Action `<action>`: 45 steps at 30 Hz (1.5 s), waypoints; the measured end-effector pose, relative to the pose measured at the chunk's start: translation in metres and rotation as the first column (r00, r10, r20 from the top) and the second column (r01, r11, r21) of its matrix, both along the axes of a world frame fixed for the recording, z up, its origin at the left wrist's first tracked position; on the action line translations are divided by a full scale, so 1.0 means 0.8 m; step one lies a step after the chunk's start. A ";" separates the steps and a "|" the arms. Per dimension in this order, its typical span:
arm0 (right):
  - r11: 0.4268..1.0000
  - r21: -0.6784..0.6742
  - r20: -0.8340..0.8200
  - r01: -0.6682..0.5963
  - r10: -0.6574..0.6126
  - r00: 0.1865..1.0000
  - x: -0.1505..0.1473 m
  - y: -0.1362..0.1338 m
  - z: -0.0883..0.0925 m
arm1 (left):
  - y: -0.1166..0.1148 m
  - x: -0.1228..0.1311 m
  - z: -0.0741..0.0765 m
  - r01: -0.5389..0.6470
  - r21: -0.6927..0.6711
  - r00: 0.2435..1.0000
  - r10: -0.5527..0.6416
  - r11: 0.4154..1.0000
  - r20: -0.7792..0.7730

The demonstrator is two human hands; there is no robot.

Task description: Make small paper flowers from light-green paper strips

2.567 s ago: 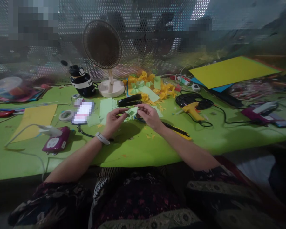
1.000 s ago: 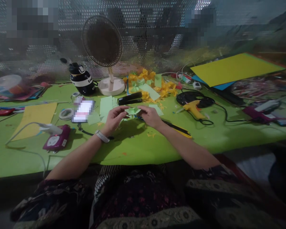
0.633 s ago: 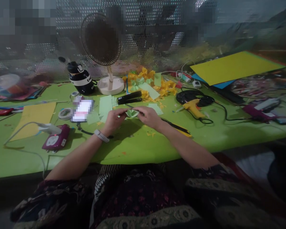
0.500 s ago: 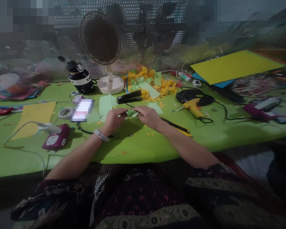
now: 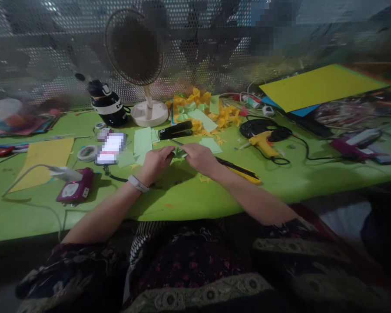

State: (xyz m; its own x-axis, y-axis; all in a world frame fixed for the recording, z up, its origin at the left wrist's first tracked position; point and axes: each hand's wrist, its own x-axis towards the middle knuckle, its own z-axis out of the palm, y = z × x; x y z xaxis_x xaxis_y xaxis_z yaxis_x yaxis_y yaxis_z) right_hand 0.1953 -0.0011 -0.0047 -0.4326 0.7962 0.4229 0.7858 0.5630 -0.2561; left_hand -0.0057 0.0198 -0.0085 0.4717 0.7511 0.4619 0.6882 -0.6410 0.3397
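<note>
A small folded piece of light green paper (image 5: 179, 153) is between my two hands, above the table's front half. My left hand (image 5: 158, 163) is closed, pinching its left side with thumb and fingers. My right hand (image 5: 198, 160) is closed at the paper's right side, its fingers partly hiding it. A thin dark stick-like tool (image 5: 176, 141) shows at the right fingertips; whether that hand grips it, I cannot tell. Just behind the hands lie a black stapler (image 5: 176, 130) and light green paper sheets (image 5: 142, 141). A yellow utility knife (image 5: 239, 170) lies by my right wrist.
Orange and green paper pieces (image 5: 195, 108) are heaped behind the stapler. A fan (image 5: 150, 114), a dark bottle (image 5: 109, 106) and a phone (image 5: 111, 148) stand or lie left. At right are a yellow glue gun (image 5: 263, 142) with its cord and a yellow sheet (image 5: 322, 87).
My fingers have closed in around the green paper, so less of it shows. Both hands stay in nearly the same place; the whole view has shifted slightly.
</note>
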 end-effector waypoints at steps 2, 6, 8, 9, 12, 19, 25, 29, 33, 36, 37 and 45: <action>1.000 -0.004 0.070 0.024 -0.023 0.997 -0.002 -0.002 0.003 | -0.003 0.001 0.003 -0.039 0.008 0.995 0.039 0.999 -0.093; 0.998 -0.017 0.055 0.063 -0.062 0.997 -0.003 -0.003 0.007 | -0.007 0.003 0.004 -0.087 0.004 0.991 0.087 0.996 -0.099; 0.996 -0.038 0.018 0.079 -0.079 0.997 -0.004 -0.004 0.009 | -0.008 0.004 0.002 -0.087 0.004 0.996 0.087 0.996 -0.026; 0.995 -0.054 -0.002 0.087 -0.088 0.996 -0.005 -0.005 0.009 | -0.009 0.005 0.001 -0.084 0.000 0.996 0.084 0.996 0.010; 0.989 -0.089 -0.060 0.116 -0.122 0.991 -0.009 -0.006 0.009 | -0.011 0.007 0.000 -0.089 -0.017 0.993 0.090 0.996 0.076; 0.987 -0.126 -0.111 0.102 -0.117 0.987 -0.016 -0.008 0.007 | -0.016 0.012 0.004 -0.147 -0.012 0.989 0.147 0.989 0.011; 0.989 -0.119 -0.107 0.092 -0.105 0.989 -0.019 -0.008 0.004 | -0.023 0.018 0.007 -0.177 -0.053 0.981 0.172 0.983 -0.084; 0.978 -0.153 -0.064 0.139 -0.150 0.987 -0.019 -0.007 0.007 | -0.028 0.023 0.010 -0.192 -0.101 0.973 0.176 0.976 -0.152; 0.969 -0.189 -0.029 0.158 -0.167 0.986 -0.020 -0.008 0.011 | -0.032 0.025 0.007 -0.163 -0.143 0.975 0.137 0.976 -0.176; 0.962 -0.242 -0.038 0.129 -0.142 0.989 -0.019 -0.012 0.015 | -0.033 0.022 -0.002 -0.119 -0.128 0.983 0.099 0.985 -0.157; 0.959 -0.257 -0.048 0.120 -0.137 0.989 -0.019 -0.014 0.016 | -0.034 0.021 -0.005 -0.099 -0.130 0.986 0.080 0.987 -0.143; 0.944 -0.314 -0.278 -0.097 0.006 0.960 -0.019 -0.039 0.024 | -0.040 0.032 -0.033 0.234 -0.106 0.936 -0.194 0.967 0.294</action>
